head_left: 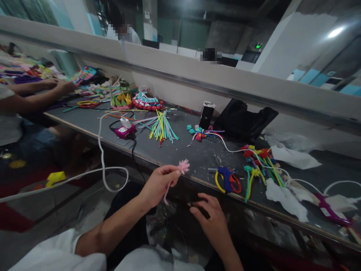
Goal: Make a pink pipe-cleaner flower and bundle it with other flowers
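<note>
At the left, a purple plug box (125,131) sits near the front edge of the worktop (175,152). Next to it, a bit farther back, we see a pile of fluffy sticks (162,128) in yellow, blue-green and pale purple, spread out like a fan.

Then comes our left hand (165,180), just in front of the front edge, near its middle. Its thumb and fingers pinch the pink flower (184,166) right under its head. So the flower is up in the air by that edge, and the left hand is the nearer one. The flower lies along a slant: its head points away from us and to the right, and its stem (167,194) hangs down under our left hand, back toward us, with a little bend at the end.

The head is pale pink and fluffy, with lots of short petals poking out all around. The stem is thin and pink too.

Our right hand (211,214) is lower and to the right, apart from the flower, so the flower is up and to the left of it. Its fingers are bent, and we can't tell if the tips hold a tiny bit. Past it, blue scissors (225,177) lie by the front edge.
</note>
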Demonstrator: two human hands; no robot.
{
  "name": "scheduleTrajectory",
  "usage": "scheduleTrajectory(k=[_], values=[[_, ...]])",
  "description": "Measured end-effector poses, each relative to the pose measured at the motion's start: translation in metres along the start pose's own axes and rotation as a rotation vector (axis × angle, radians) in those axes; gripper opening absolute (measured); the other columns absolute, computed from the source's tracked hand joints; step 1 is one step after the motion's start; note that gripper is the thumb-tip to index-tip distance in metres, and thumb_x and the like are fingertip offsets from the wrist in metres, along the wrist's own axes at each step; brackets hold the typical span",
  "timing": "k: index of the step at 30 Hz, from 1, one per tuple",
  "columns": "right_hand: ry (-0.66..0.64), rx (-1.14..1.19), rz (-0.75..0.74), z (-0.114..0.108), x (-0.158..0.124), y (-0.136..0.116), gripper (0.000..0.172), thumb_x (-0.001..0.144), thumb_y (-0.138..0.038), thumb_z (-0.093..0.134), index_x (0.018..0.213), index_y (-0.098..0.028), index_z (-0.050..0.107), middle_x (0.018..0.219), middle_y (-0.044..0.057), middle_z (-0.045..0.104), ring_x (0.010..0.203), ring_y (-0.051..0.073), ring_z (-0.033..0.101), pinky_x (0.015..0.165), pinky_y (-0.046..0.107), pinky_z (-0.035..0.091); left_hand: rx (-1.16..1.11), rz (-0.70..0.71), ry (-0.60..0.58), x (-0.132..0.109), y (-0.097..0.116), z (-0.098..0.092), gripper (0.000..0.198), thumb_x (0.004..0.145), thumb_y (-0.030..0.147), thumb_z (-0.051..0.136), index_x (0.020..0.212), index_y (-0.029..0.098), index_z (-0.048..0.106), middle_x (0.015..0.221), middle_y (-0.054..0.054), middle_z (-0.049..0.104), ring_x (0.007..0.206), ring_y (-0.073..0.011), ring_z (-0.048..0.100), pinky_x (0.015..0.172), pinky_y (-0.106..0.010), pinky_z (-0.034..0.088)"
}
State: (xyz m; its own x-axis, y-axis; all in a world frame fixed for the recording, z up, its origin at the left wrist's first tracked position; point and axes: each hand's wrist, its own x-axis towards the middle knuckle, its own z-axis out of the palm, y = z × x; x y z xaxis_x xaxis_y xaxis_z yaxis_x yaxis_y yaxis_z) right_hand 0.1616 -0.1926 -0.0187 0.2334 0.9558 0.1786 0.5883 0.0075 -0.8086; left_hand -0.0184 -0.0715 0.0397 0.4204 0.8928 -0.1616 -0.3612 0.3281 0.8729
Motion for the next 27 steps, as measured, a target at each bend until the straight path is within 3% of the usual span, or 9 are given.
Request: scheduleTrajectory(k=[3,5,7,11,16,19,23,25,27], values=[[0.036,0.083,-0.019,0.012,-0.001,-0.005,0.017,0.084,-0.03,0.059,0.091,-0.027,0.074,0.108,0.008,0.069,0.104,0.025,0.06,0.092,0.043,0.047,0.019,0.01,0.008,-0.006,-0.006,0.013,0.019,0.066,0.027,0.081,0.074,0.013,0.071,0.057,0.001,0.058,0.052,-0.0071,0.048,0.051,-0.02,0.033],[0.084,0.156,0.005,0.013,-0.001,-0.013,0.031,0.084,-0.026,0.057,0.113,-0.026,0.068,0.113,0.007,0.068,0.103,0.023,0.062,0.09,0.04,0.049,0.023,-0.02,0.007,-0.009,-0.012,0.022,0.02,0.066,0.028,0.082,0.075,0.014,0.072,0.061,0.0,0.062,0.055,-0.0079,0.05,0.051,-0.02,0.033],[0.088,0.221,0.049,0.012,-0.001,-0.023,0.039,0.084,-0.028,0.059,0.122,-0.025,0.062,0.113,0.007,0.068,0.099,0.022,0.063,0.086,0.035,0.051,-0.02,-0.04,0.011,-0.011,-0.017,0.031,0.022,0.064,0.029,0.083,0.077,0.015,0.072,0.067,0.0,0.065,0.057,-0.0085,0.052,0.053,-0.02,0.034],[0.065,0.292,0.094,0.012,0.002,-0.04,0.027,0.085,-0.036,0.061,0.107,-0.022,0.067,0.1,0.006,0.07,0.088,0.02,0.064,0.078,0.031,0.051,-0.071,-0.147,-0.022,-0.015,-0.022,0.049,0.026,0.061,0.032,0.084,0.076,0.015,0.07,0.06,0.001,0.062,0.052,-0.0094,0.051,0.052,-0.022,0.035],[0.171,0.297,0.109,0.008,0.008,-0.048,0.024,0.086,-0.043,0.059,0.089,-0.021,0.068,0.081,0.003,0.068,0.074,0.017,0.061,0.07,0.028,0.048,-0.102,-0.144,-0.071,-0.021,-0.022,0.065,0.024,0.062,0.031,0.084,0.073,0.014,0.071,0.065,0.0,0.063,0.058,-0.0107,0.053,0.058,-0.022,0.039],[0.212,0.293,0.101,-0.001,0.009,-0.049,0.025,0.087,-0.043,0.058,0.084,-0.02,0.068,0.074,0.001,0.065,0.066,0.015,0.057,0.063,0.026,0.045,-0.039,-0.117,-0.117,-0.021,-0.02,0.066,0.019,0.068,0.032,0.078,0.073,0.014,0.074,0.071,-0.003,0.065,0.067,-0.0132,0.055,0.064,-0.023,0.041],[0.247,0.404,0.163,-0.015,0.006,-0.039,0.024,0.086,-0.043,0.059,0.082,-0.02,0.066,0.071,-0.001,0.06,0.064,0.013,0.052,0.06,0.023,0.042,0.169,-0.089,-0.17,-0.017,-0.017,0.052,0.02,0.071,0.022,0.072,0.09,0.018,0.077,0.093,-0.006,0.071,0.084,-0.0169,0.058,0.075,-0.025,0.042],[0.273,0.521,0.214,-0.021,0.004,-0.032,0.024,0.086,-0.042,0.06,0.08,-0.02,0.064,0.069,-0.002,0.056,0.061,0.012,0.048,0.058,0.023,0.039,0.258,-0.094,-0.201,-0.014,-0.015,0.042,0.022,0.072,0.021,0.07,0.092,0.019,0.077,0.086,-0.004,0.071,0.075,-0.0154,0.056,0.068,-0.024,0.04],[0.291,0.636,0.239,-0.025,0.003,-0.026,0.023,0.086,-0.04,0.06,0.077,-0.02,0.062,0.069,-0.002,0.053,0.061,0.011,0.045,0.057,0.023,0.037,0.376,-0.045,-0.205,-0.01,-0.012,0.033,0.013,0.075,0.025,0.068,0.079,0.016,0.077,0.073,-0.003,0.067,0.064,-0.0134,0.051,0.06,-0.023,0.036]])
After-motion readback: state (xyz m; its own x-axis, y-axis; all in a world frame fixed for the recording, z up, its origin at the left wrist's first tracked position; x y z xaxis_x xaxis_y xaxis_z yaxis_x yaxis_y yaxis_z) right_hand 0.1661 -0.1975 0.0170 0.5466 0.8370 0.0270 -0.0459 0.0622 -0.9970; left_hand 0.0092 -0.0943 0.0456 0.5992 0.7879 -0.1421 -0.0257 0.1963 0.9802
